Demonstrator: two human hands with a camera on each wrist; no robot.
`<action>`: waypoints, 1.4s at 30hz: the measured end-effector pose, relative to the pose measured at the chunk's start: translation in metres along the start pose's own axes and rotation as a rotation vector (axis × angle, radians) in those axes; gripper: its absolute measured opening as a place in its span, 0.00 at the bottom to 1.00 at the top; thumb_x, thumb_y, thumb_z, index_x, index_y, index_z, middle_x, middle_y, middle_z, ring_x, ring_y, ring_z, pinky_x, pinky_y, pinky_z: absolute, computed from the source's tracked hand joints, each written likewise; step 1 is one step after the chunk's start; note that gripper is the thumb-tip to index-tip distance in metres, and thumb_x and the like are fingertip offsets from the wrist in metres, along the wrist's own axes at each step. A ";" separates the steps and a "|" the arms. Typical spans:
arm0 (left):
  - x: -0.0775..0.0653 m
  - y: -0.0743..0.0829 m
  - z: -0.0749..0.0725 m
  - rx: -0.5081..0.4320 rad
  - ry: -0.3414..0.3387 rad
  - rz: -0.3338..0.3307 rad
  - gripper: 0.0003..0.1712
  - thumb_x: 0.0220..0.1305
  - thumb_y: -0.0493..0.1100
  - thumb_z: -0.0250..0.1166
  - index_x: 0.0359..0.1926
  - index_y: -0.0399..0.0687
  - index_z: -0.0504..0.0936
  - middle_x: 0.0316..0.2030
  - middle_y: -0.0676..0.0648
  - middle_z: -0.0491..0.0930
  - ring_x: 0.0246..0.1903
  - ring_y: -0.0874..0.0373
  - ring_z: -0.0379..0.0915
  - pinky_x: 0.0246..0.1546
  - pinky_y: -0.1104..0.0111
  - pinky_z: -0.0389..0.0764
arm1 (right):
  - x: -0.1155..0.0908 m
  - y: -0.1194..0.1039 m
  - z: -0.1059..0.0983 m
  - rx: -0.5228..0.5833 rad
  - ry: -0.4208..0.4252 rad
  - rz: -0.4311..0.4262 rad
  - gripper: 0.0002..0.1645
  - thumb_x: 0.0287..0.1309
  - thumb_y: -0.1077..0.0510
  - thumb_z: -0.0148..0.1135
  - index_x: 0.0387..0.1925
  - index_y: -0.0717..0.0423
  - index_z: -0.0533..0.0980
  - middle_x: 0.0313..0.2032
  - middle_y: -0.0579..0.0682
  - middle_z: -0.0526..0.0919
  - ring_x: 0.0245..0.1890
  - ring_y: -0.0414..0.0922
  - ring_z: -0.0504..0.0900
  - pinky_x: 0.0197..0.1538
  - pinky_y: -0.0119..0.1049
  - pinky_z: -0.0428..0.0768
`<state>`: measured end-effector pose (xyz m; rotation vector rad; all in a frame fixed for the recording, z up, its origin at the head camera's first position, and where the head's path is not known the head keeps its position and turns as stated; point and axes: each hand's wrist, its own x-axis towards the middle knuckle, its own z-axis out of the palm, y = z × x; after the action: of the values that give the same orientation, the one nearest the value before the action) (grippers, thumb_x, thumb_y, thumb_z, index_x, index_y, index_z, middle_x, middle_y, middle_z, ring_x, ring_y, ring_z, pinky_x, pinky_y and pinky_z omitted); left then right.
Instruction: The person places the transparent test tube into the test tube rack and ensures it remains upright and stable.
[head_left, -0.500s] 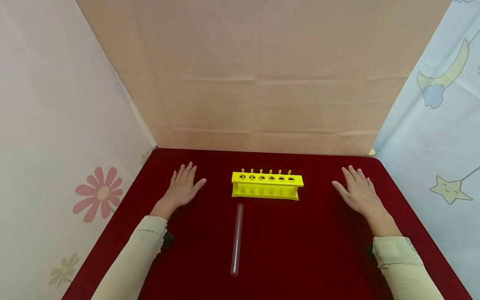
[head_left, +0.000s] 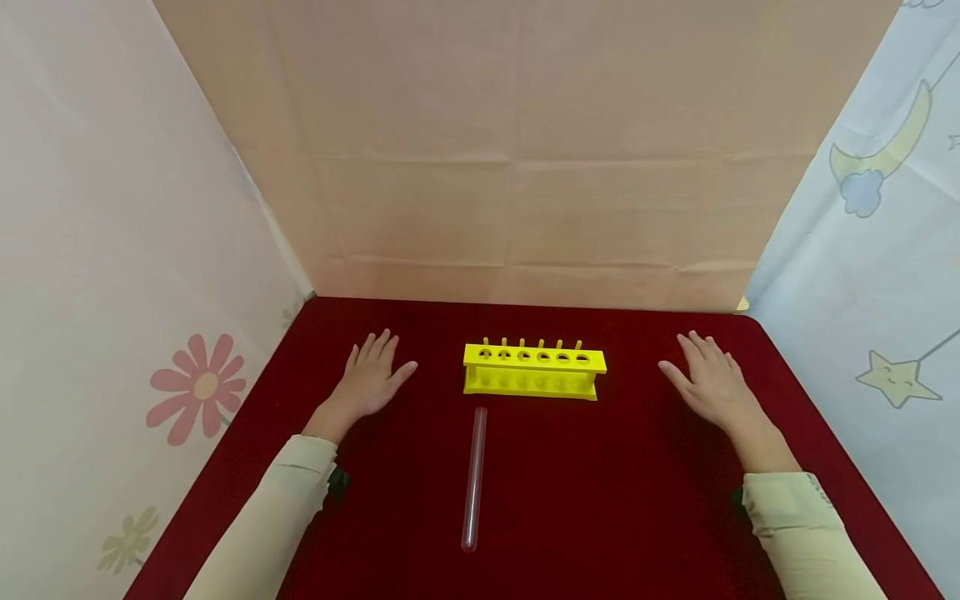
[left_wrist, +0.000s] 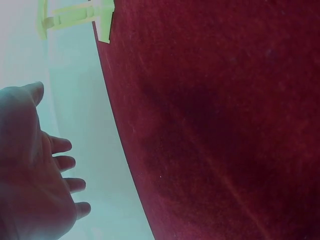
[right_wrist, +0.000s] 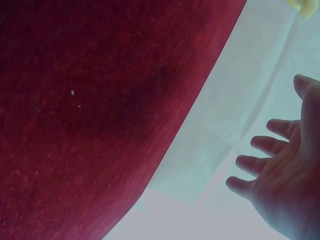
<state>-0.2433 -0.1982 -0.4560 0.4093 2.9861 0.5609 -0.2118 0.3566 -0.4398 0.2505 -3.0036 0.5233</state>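
A yellow test tube rack with a row of holes and upright pegs stands mid-table in the head view. In front of it lies a clear test tube, its rounded end toward me. To the rack's left is my left hand, palm down with fingers spread and holding nothing. My right hand is on the other side, likewise spread and bare. Each wrist view shows its hand, the left and the right, with fingers extended. Part of the rack appears at the top of the left wrist view.
Dark red cloth covers the table. A plain tan sheet rises behind its far edge. Patterned white sheets flank it, the left with a pink flower, the right with a moon and a star.
Both hands have shifted slightly inward toward the rack. The rack and the test tube have stayed in place.
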 end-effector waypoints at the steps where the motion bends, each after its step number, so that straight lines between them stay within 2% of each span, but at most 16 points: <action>1: 0.000 0.000 0.001 0.002 0.000 0.001 0.47 0.78 0.66 0.41 0.79 0.35 0.47 0.79 0.34 0.42 0.78 0.34 0.32 0.74 0.38 0.35 | 0.000 0.000 0.000 0.000 -0.001 0.000 0.46 0.76 0.37 0.44 0.74 0.72 0.53 0.73 0.76 0.52 0.73 0.74 0.46 0.69 0.74 0.46; 21: -0.007 0.011 0.005 0.022 -0.002 0.010 0.45 0.78 0.64 0.43 0.78 0.33 0.51 0.78 0.33 0.48 0.77 0.33 0.38 0.74 0.38 0.39 | 0.004 -0.012 0.007 -0.001 -0.018 -0.035 0.45 0.76 0.40 0.47 0.74 0.71 0.54 0.73 0.75 0.53 0.74 0.73 0.47 0.69 0.73 0.48; 32: -0.007 0.012 0.007 0.013 -0.015 -0.001 0.45 0.78 0.65 0.42 0.78 0.34 0.50 0.78 0.34 0.48 0.77 0.34 0.38 0.74 0.38 0.39 | 0.006 -0.017 0.011 -0.012 -0.024 -0.040 0.45 0.75 0.40 0.48 0.74 0.71 0.54 0.73 0.75 0.54 0.73 0.73 0.49 0.70 0.72 0.48; 42: -0.010 0.020 0.008 -0.002 -0.021 -0.002 0.45 0.78 0.64 0.43 0.78 0.34 0.51 0.78 0.34 0.48 0.77 0.34 0.39 0.74 0.39 0.38 | 0.004 -0.021 0.011 -0.011 -0.021 -0.039 0.45 0.75 0.41 0.49 0.74 0.71 0.54 0.73 0.74 0.54 0.73 0.73 0.49 0.70 0.72 0.48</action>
<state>-0.2282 -0.1797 -0.4560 0.4092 2.9655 0.5565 -0.2128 0.3326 -0.4430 0.3157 -3.0139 0.5036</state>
